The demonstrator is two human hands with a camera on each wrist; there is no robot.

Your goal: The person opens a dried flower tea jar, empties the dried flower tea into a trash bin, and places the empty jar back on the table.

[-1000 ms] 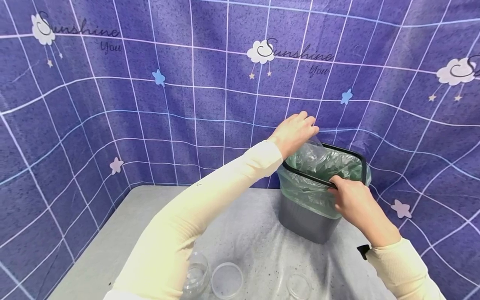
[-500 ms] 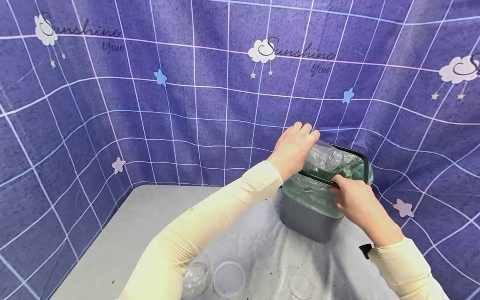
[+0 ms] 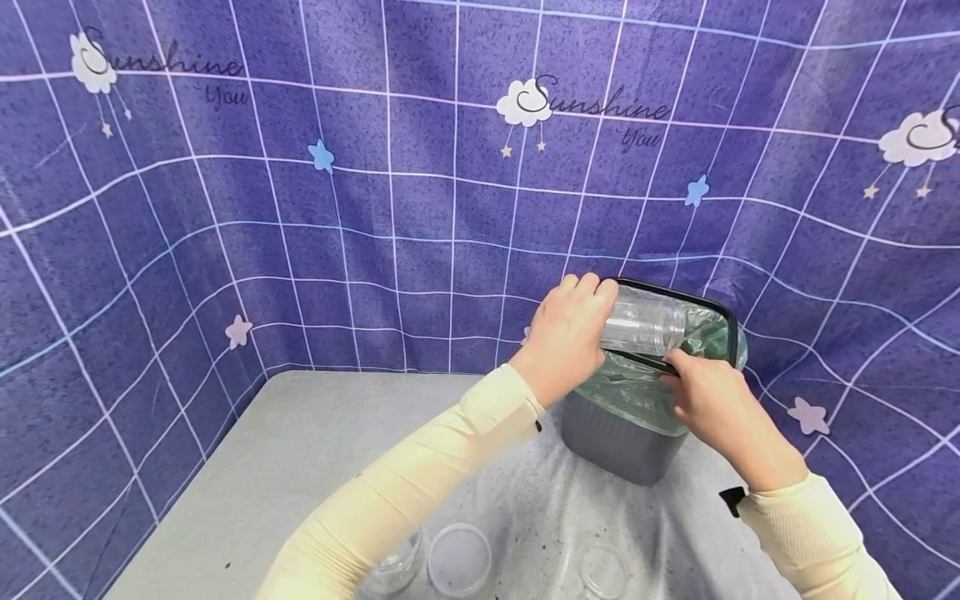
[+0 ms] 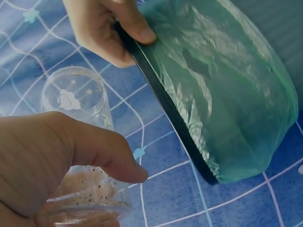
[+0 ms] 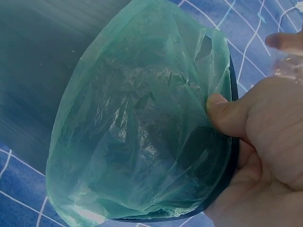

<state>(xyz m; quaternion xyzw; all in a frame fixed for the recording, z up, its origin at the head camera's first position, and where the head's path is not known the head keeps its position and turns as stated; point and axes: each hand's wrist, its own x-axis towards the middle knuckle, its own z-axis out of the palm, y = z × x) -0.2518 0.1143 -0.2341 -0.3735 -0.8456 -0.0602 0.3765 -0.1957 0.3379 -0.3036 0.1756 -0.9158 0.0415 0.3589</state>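
My left hand [image 3: 566, 337] grips a clear plastic jar [image 3: 647, 323] that lies tipped sideways over the mouth of a trash can, its open end facing right. Small dark specks cling inside the jar [image 4: 78, 92], seen in the left wrist view. The grey trash can [image 3: 618, 442] carries a green plastic liner [image 3: 622, 392] folded over its outside. With thumb and fingers, my right hand [image 3: 708, 408] holds the can's black rim [image 3: 733, 333] at the near side. In the right wrist view, the right thumb presses on the liner [image 5: 137, 123].
On the grey tabletop [image 3: 322, 442], a clear jar [image 3: 397, 571] stands partly behind the left sleeve. Beside it lies a round translucent lid [image 3: 459, 560], and farther right a clear round lid [image 3: 604, 571]. A purple grid-patterned cloth [image 3: 420, 200] hangs close behind the can.
My left hand has come down and slightly left, turning the jar from tilted to nearly level over the can's mouth. The right hand keeps its hold on the rim.
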